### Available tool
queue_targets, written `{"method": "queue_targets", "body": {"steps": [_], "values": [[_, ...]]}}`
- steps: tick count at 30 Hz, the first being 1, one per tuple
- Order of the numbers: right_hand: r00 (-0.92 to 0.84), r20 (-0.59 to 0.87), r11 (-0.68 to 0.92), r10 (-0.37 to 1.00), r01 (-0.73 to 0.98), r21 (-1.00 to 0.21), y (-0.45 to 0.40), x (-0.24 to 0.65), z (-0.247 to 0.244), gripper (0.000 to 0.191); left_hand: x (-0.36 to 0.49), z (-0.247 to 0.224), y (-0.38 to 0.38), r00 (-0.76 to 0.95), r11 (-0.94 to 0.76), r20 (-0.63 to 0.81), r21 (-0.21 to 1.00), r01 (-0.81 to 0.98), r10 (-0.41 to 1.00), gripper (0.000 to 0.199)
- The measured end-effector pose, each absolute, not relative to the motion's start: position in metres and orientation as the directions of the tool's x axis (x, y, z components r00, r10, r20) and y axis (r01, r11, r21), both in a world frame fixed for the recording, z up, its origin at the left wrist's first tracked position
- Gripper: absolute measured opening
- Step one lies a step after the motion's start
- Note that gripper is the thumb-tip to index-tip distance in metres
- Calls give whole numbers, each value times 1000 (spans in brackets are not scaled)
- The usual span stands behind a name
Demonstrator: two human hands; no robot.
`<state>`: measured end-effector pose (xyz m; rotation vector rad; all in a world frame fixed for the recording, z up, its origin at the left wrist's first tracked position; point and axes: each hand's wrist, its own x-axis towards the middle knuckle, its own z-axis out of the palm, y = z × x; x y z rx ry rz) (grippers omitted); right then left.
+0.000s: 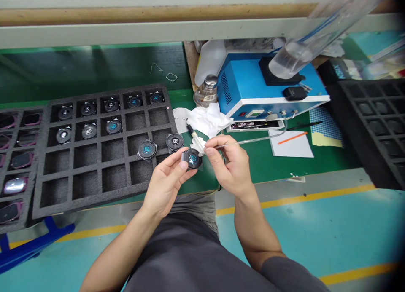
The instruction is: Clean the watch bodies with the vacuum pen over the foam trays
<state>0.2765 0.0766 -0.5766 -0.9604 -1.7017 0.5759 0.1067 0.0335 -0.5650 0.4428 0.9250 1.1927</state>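
Observation:
Between the fingers of my left hand [167,178] is a round black watch part [193,158] with a blue-green centre. My right hand [230,163] pinches a thin clear tube [253,140], its tip at the part's right edge. The tube runs to a blue machine [247,83]. Two more round parts, one with a blue centre [147,149] and one with a pale ring [175,142], rest at the right side of a grey foam tray [118,155], just left of my hands. Several similar parts sit in the tray's upper compartments.
Behind my hands are a white cloth [207,118], a glass bottle [207,91] and a black-capped pen [193,133]. Foam trays stand far left [31,157] and far right [354,127]. White paper [294,148] bears an orange stick. A clear cylinder [294,58] tops the machine.

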Motion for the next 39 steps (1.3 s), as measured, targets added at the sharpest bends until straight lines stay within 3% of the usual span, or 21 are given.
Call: {"method": "queue_targets", "body": {"steps": [39], "values": [[-130, 551, 562, 824, 301, -770, 78, 277, -577, 9, 107, -564, 35, 71, 346, -383, 720, -601, 921, 36]]}}
